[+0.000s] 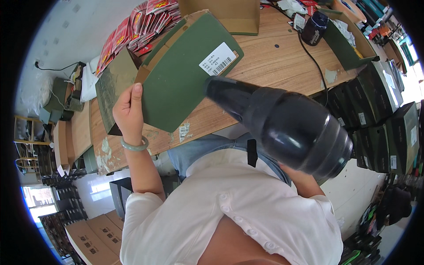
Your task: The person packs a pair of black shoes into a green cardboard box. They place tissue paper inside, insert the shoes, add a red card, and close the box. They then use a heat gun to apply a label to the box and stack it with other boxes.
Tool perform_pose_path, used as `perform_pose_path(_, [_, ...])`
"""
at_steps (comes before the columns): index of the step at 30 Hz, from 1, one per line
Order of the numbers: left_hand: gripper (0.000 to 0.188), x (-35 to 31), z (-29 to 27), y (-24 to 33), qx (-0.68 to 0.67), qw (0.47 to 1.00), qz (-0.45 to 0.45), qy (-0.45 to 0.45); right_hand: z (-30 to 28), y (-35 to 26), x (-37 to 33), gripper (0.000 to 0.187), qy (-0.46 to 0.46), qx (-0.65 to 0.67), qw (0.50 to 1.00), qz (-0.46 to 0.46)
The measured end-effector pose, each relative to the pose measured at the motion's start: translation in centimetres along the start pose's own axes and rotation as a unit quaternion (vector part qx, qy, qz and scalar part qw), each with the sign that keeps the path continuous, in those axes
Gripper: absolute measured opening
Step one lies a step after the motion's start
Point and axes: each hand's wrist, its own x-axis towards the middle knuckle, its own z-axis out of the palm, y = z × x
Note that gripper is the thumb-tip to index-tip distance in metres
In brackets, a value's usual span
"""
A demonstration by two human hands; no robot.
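Note:
My left hand (129, 108), with a green bangle at its wrist, is closed on the left edge of a green cardboard box (170, 90), thumb on top. The box is tilted over the table's near edge. A white barcode label (218, 59) sits at its right end. A large black hair dryer (296, 128) is held up on the right, its nozzle (225, 92) pointing at the box close to the label. My right forearm (304, 180) runs up behind the dryer; the dryer hides the fingers of my right hand that hold it.
The wooden table (265, 57) carries a pile of red printed packets (145, 22), an open brown-lined box (221, 15) and a dark jar (315, 28). A black cord (316, 59) crosses its right side. Stacked dark boxes (375, 119) stand at right; brown cartons (97, 238) lie lower left.

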Motion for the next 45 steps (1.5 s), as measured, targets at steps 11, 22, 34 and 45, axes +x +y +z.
perform_pose_path(11, [0.028, -0.14, -0.24, -0.5, -0.014, 1.0, -0.002, 0.0, 0.19, -0.38, -0.1, 0.044, -0.002, 0.004, 1.0, 0.0])
perform_pose_path(22, [0.028, -0.03, -0.16, -0.28, -0.019, 1.0, 0.002, 0.003, -0.02, -0.67, -0.09, 0.043, 0.001, 0.004, 1.0, 0.001])
perform_pose_path(34, [0.028, 0.04, -0.03, -0.58, -0.024, 1.0, 0.003, 0.006, 0.15, -0.44, -0.09, 0.043, 0.01, 0.002, 1.0, 0.002])
perform_pose_path(45, [0.027, -0.24, -0.44, -0.56, -0.017, 1.0, -0.002, 0.005, -0.18, -0.81, 0.11, 0.042, 0.002, 0.004, 1.0, 0.0])
